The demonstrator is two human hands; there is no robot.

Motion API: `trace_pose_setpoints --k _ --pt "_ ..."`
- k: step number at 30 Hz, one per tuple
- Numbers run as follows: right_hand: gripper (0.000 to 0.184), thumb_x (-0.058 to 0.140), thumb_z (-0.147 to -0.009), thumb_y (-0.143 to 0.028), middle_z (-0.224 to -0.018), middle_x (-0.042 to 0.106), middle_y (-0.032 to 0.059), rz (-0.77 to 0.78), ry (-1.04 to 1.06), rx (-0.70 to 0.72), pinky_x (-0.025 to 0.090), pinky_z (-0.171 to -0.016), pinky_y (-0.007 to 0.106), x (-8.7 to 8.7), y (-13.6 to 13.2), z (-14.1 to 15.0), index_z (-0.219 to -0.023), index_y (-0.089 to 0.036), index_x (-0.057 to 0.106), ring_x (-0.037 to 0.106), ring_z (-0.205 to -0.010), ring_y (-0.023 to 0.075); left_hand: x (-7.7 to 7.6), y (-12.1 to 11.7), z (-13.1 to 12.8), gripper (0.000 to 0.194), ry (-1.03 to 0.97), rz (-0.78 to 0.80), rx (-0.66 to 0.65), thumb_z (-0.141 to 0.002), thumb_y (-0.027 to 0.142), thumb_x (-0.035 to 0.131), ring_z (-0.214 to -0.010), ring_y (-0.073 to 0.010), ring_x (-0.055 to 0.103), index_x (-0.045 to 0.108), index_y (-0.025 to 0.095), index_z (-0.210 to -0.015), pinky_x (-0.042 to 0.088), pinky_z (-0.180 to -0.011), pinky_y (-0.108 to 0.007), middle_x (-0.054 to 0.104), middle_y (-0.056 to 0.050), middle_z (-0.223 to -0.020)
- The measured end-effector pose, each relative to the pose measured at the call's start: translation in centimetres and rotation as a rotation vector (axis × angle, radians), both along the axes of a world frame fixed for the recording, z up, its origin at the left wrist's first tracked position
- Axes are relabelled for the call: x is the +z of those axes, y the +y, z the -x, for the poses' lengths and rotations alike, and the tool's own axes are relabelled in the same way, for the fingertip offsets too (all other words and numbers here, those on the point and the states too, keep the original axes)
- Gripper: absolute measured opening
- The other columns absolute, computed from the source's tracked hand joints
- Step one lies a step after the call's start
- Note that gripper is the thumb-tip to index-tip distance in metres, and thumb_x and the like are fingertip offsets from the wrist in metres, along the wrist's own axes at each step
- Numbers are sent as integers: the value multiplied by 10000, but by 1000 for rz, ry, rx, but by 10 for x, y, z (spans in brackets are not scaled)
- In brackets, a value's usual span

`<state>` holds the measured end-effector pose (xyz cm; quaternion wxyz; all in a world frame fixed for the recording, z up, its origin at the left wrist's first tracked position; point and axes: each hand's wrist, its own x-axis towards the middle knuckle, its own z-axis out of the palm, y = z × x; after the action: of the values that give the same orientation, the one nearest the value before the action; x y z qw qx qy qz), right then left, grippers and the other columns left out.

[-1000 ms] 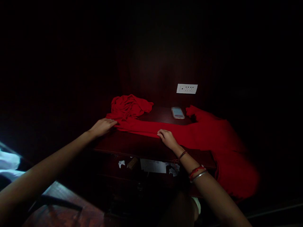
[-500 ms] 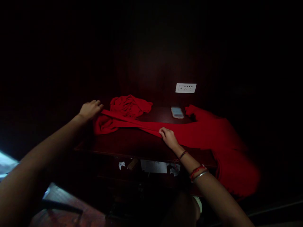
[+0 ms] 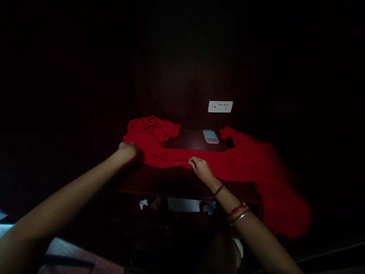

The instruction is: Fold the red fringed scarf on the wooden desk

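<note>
A long red cloth (image 3: 245, 160) lies across the dark wooden shelf top (image 3: 168, 182) and hangs over its right front edge, where the border looks fringed. My right hand (image 3: 201, 168) pinches the cloth's near edge around its middle. At the left end, my left hand (image 3: 128, 151) is closed on the same cloth; its fingertips are partly hidden. Behind that hand, a crumpled red bunch of fabric (image 3: 154, 127) rests on the top; whether it is part of the same piece I cannot tell.
A phone (image 3: 210, 136) with a blurred-out screen lies behind the cloth. On the back wall is a white socket panel (image 3: 220, 106). Under the top, a lower shelf holds a white sheet (image 3: 184, 204), crumpled paper (image 3: 143, 204) and a brown block-like item (image 3: 156, 203). Surroundings are very dark.
My left hand has come down and toward me, to the right, with the cloth's left part, which now lies wider and flatter. My right hand keeps its pinch almost in place.
</note>
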<state>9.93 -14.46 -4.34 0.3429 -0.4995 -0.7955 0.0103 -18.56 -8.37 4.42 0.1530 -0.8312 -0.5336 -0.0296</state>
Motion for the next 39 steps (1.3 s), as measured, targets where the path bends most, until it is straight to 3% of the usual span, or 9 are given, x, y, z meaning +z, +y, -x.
trace_pose_setpoints --k 2,4,6,8,11,18,24,31,39 --pt "150 386 -835 -241 -798 589 33 9 -17 4 366 -669 205 1 -2 0 -816 -183 523 531 -732 120 -17 -17 -22 341 12 -19 -14 -750 314 486 -869 -276 512 515 115 -1025 392 -675 -398 550 -160 -921" --pt "158 379 -839 -245 -809 586 34 2 -27 10 365 -678 205 2 -3 0 -826 -183 524 529 -746 119 -29 -31 -45 558 33 -11 -191 -723 436 493 -1013 -282 438 370 168 -1197 378 -753 -387 441 -161 -1144" --pt "164 376 -841 -250 -818 584 35 -20 -32 14 363 -682 203 3 -5 0 -831 -183 525 527 -754 120 -38 -39 -65 658 22 -52 -364 -701 476 504 -1105 -273 351 285 183 -1249 327 -845 -388 360 -138 -1234" --pt "168 373 -842 -254 -820 583 34 -45 -33 10 363 -682 201 4 -7 -1 -832 -183 526 526 -752 120 -45 -41 -79 535 -7 -116 -442 -742 405 486 -1080 -231 378 346 171 -1203 279 -897 -373 431 -108 -1166" --pt "175 368 -845 -261 -821 584 34 -71 -32 -2 364 -676 198 4 -8 -1 -836 -182 524 528 -749 120 -50 -40 -85 255 -6 -192 -469 -812 239 400 -901 -158 488 474 160 -1043 319 -850 -297 537 -59 -958" --pt "186 362 -849 -272 -788 588 32 -77 -84 -28 354 -635 200 5 -9 1 -821 -181 522 530 -711 120 -52 -49 -81 196 221 -328 -553 -816 161 380 -773 -178 503 502 176 -968 359 -659 -300 541 -64 -835" --pt "188 364 -850 -274 -772 587 39 -86 -199 -44 340 -628 213 10 -15 2 -819 -179 524 525 -705 129 -62 -61 -84 194 188 -410 -496 -798 128 386 -814 -201 485 530 146 -927 331 -765 -352 544 -99 -862" --pt "208 342 -856 -241 -763 582 62 -92 -357 -14 342 -657 244 13 -17 5 -798 -164 526 515 -711 146 -56 -62 -70 217 176 -415 -471 -796 85 367 -807 -187 491 539 139 -915 330 -794 -345 565 -95 -851" --pt "178 451 -800 -316 -839 569 74 -164 -444 72 336 -720 280 10 -18 9 -851 -161 522 500 -792 168 -54 -60 -61 178 199 -374 -391 -790 82 377 -800 -184 494 535 147 -841 319 -814 -346 569 -83 -796"
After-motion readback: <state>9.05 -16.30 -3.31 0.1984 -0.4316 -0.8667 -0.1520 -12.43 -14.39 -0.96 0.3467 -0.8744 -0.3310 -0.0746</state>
